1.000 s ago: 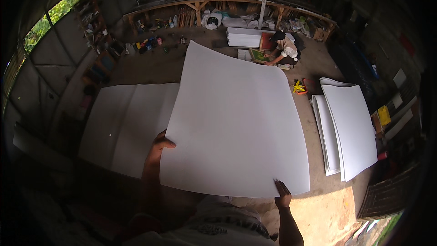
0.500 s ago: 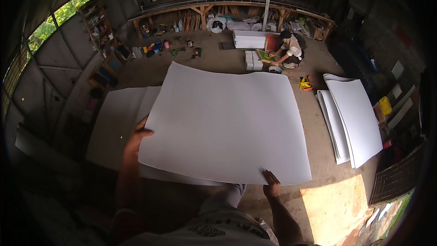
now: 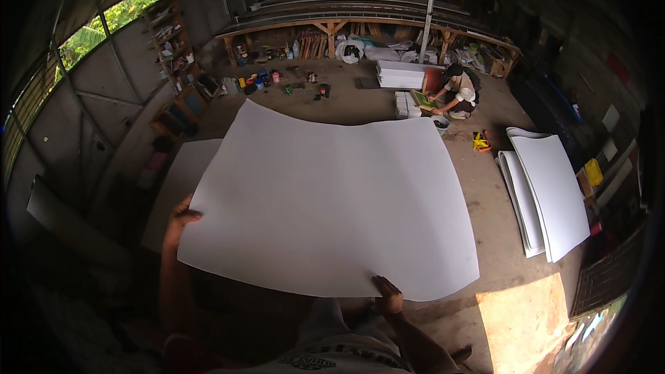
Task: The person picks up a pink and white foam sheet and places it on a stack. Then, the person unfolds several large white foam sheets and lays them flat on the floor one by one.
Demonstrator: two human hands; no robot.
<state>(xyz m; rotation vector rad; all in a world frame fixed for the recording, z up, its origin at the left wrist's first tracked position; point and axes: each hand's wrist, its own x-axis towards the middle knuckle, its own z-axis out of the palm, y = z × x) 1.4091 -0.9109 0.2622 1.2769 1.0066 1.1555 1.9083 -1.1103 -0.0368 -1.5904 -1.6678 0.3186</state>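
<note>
A large white sheet (image 3: 325,201), slightly bowed, is held up in front of me. My left hand (image 3: 181,219) grips its left edge, the thumb lying over the top face. At the near edge, right of the middle, my right hand (image 3: 389,296) is closed on the sheet, with part of the hand showing above it. The far left corner curls upward. Beyond the left edge, another pale sheet (image 3: 185,166) lies lower down, mostly covered by the held one.
Folded white sheets (image 3: 551,187) stand at the right. A person (image 3: 460,91) crouches at the far right over a green-faced frame (image 3: 424,101), near stacked white material (image 3: 402,75). Bottles and cans (image 3: 260,79) sit on the floor before a long wooden bench (image 3: 325,26).
The sheet and both hands have shifted left and slightly nearer in view, while the room has shifted right. My right hand sits farther from the sheet's right corner.
</note>
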